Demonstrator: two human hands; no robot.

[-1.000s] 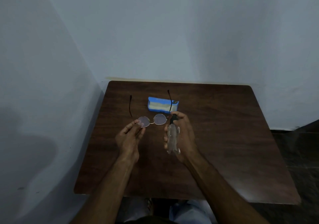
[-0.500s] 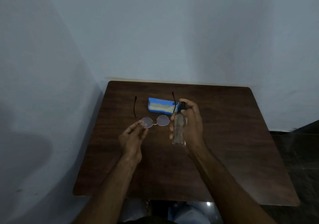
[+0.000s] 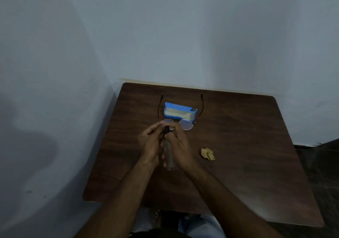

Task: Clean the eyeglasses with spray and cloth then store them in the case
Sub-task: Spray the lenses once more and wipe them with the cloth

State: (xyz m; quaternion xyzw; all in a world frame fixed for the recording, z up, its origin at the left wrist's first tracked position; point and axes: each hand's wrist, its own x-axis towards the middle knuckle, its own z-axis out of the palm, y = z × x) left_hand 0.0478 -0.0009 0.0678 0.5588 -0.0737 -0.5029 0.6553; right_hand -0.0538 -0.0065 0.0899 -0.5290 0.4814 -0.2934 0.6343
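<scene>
The left hand (image 3: 149, 142) reached forward over the dark wooden table (image 3: 256, 164), its thumb and forefinger pinched on the left rim of the glasses (image 3: 186, 124). A second before it had held them farther out to the left; now it sat tight against the right hand. Between the two hands stood the clear spray bottle (image 3: 169, 157), long axis running away from the person, black nozzle at the far end aimed at the left lens. The right hand (image 3: 180, 147) was wrapped around the bottle, one finger up near the nozzle; earlier it had held the bottle beside the right lens. The glasses stayed open, lenses toward the person, arms pointing to the wall on either side of the blue case (image 3: 180, 111), which lay open just behind them. To the right a crumpled tan cloth (image 3: 207, 153), covered earlier by the right hand, lay bare on the table.
</scene>
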